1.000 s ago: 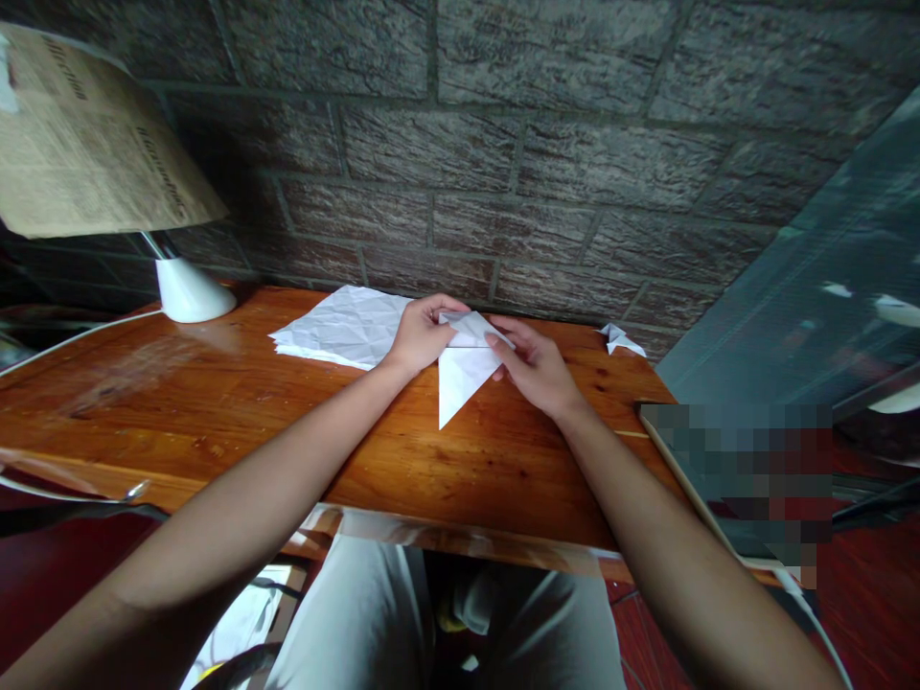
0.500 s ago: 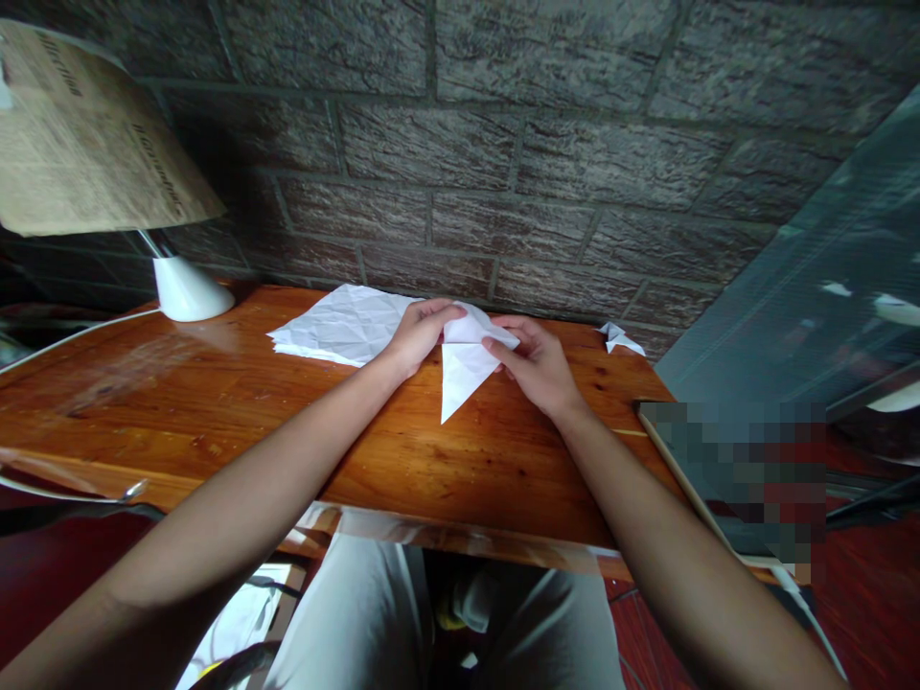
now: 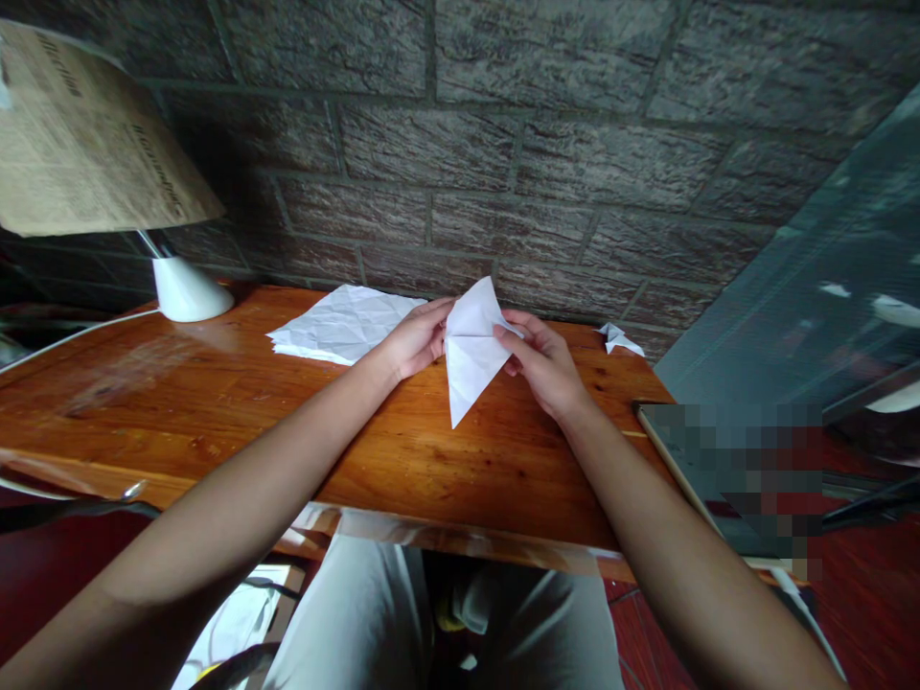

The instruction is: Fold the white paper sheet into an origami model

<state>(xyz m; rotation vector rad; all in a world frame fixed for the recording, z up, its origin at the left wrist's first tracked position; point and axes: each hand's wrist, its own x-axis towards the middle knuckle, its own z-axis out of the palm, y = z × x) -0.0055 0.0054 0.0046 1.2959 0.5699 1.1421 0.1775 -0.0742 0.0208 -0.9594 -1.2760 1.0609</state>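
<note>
A folded sheet of white paper (image 3: 474, 359) is held up between my two hands over the table. One point of it hangs down toward me and another sticks up toward the wall, with a crease running across the middle. My left hand (image 3: 423, 337) is closed on the paper's left edge, its fingertips partly behind it. On the right side, my right hand (image 3: 542, 362) pinches the paper, thumb in front and fingers behind. Just left of my left hand lies a stack of creased white paper (image 3: 345, 324).
A lamp (image 3: 188, 287) with a newsprint-patterned shade stands at the left of the wooden table (image 3: 446, 479). A small folded paper piece (image 3: 619, 339) lies at the back right. A flat device with a blurred screen (image 3: 690, 460) sits at the right edge. A brick wall (image 3: 431, 144) rises behind.
The upper part of the paper, folded down under my left thumb before, now stands up as a point. My left hand has shifted slightly left and lower, to the paper's edge.
</note>
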